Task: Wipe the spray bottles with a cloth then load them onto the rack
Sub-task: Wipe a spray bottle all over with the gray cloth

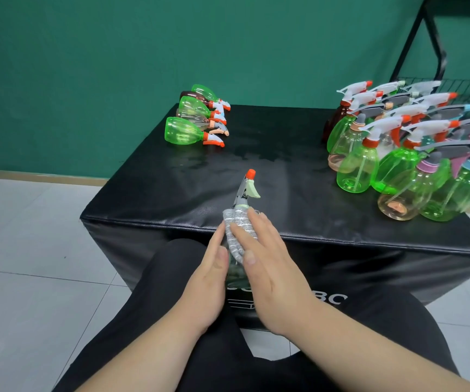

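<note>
The left hand (214, 267) lies flat along the left flank of a clear spray bottle (235, 274), fingers straight and close together, just over the near edge of the black padded box (284, 176). The bottle sits between the two palms, its orange-tipped nozzle pointing out over the box top. A grey cloth (239, 230) is bunched round its shoulder and neck. The right hand (267, 273) presses that cloth onto the bottle with flat, extended fingers and the thumb laid alongside. Whether any fingers curl underneath cannot be told.

The step in hand looks like the wipe itself. To do it well, the left palm should brace the bottle while the right drags the cloth down the body. Then turn the bottle so the hidden side is wiped too, and work round the trigger, where grime is likely to collect.

At the far left corner of the box lie several bottles on their sides (197, 117). Along its right side stands a crowd of upright bottles (398, 154). Beyond the box's right edge is the black wire rack (454, 89).
</note>
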